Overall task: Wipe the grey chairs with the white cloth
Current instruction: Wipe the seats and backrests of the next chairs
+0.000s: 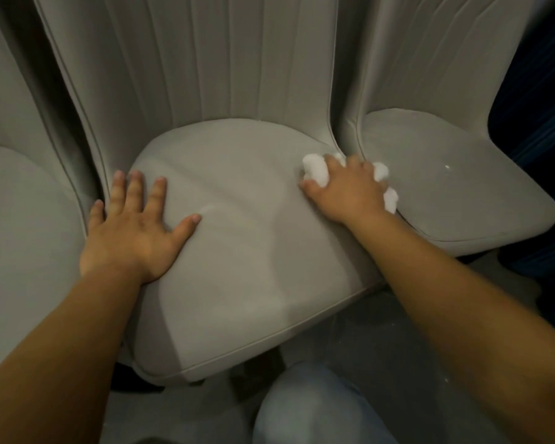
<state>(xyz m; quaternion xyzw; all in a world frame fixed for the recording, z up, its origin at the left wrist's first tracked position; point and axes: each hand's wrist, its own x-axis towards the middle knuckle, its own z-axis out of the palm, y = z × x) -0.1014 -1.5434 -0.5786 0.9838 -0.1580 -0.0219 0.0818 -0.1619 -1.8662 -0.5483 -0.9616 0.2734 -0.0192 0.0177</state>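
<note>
Chairs first: three grey upholstered ones side by side, ribbed backs upright. Middle chair [237, 203] fills the centre of view; left chair [20, 219] is only partly in frame; right chair [455, 181] sits just beside the middle one, seat edges nearly touching. Pale floor [382, 315] shows below the seats, and a knee in light jeans [318, 405] is at bottom centre. Dark blue fabric [539, 107] hangs at far right.

Both forearms reach fwd from the bottom corners, bare. Left hand [132, 232] lies flat, palm down, on the left part of the middle seat, fingers spread and straight, thumb angled out to the right; grip slack, holding nothing. Right hand [346, 190] is at the right rear edge of the middle seat, at the gap w/ the right chair, knuckles up, fingers curled; grip closed round the white cloth [314, 169], which is bunched and bulges out on both sides of the hand, pressed to the seat.

No labels or writing readable.
</note>
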